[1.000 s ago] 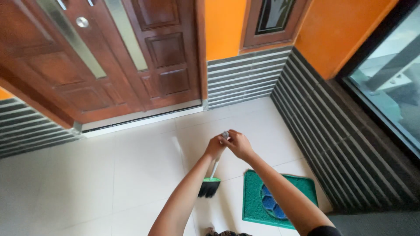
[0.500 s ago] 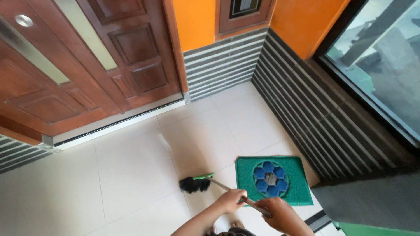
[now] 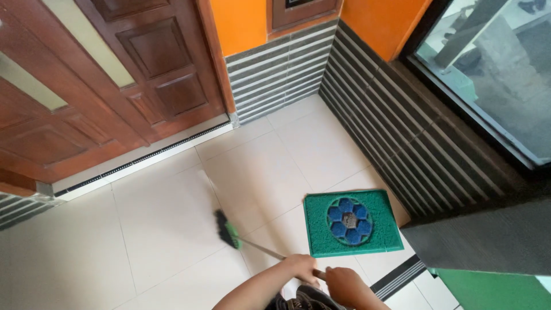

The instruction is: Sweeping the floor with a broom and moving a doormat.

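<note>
A broom [image 3: 228, 232] with a green head, dark bristles and a thin pale handle reaches out low over the cream floor tiles. Its bristle end lies left of centre, about a tile's width from the mat. My left hand [image 3: 299, 267] grips the handle further down the shaft. My right hand [image 3: 343, 283] holds the handle's upper end, close to my body at the bottom edge. A green doormat [image 3: 351, 222] with a blue flower pattern lies just right of the broom handle.
A brown wooden double door [image 3: 115, 86] fills the upper left, with a white threshold strip [image 3: 143, 161] below it. Grey striped wall panels [image 3: 396, 132] run along the right. A glass window [image 3: 493, 69] sits at upper right. A dark ledge [image 3: 482, 241] juts out at lower right.
Both hands have dropped from mid-frame to the bottom edge. The broom head has swept left and away from the mat. The view has tilted down and shifted.
</note>
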